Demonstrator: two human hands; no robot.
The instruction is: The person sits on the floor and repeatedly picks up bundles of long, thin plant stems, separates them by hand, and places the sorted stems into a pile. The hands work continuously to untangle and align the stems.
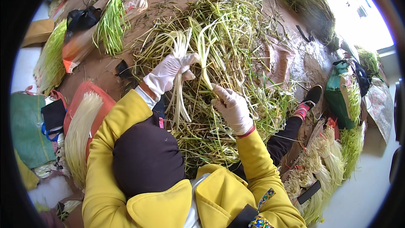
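Both hands wear thin white gloves. My left hand (169, 72) is closed around a small bunch of pale leafy stalks (181, 42), whose white ends hang below the fist. In my right hand (232, 106), thumb and fingers pinch the lower end of a single stalk (205, 69) with long yellow-green leaves fanning upward. The left fingertips are close beside this stalk; I cannot tell if they touch it. Beneath both hands spreads a large heap of loose green and straw-coloured leaves (227, 50).
A bundle of long pale stalks (84, 126) rests on a red sack (106, 93) at left. Tied pale bundles (319, 161) lie at right, with a dark flat object (309, 192) on them. Beyond the heap are a green bunch (112, 25) and a dark-green pile (308, 4). My shoe (314, 95) is at right.
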